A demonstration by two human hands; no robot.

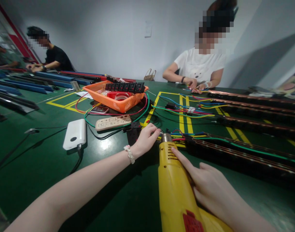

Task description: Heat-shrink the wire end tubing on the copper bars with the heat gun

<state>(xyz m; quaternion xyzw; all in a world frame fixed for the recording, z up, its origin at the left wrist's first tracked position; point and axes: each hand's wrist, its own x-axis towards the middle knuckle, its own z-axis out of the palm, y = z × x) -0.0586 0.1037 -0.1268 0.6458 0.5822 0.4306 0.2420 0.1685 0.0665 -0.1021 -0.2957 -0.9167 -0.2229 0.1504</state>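
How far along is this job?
Partway, probably. Seemingly done: coloured wires lie along the front bar. In hand: the right hand holds a yellow heat gun near the left hand. Possibly left: loose wires by bars behind, black pieces in the orange basket.

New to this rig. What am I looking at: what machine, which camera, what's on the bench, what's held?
No machine: a person's bare hands, seen by one head-worn camera looking forward and down. The right hand holds a yellow heat gun. The left hand is by its nozzle; its grip is too small to read. On the green table lie an orange basket holding black parts, a white power bank and long strips with coloured wires. Other people work beyond.
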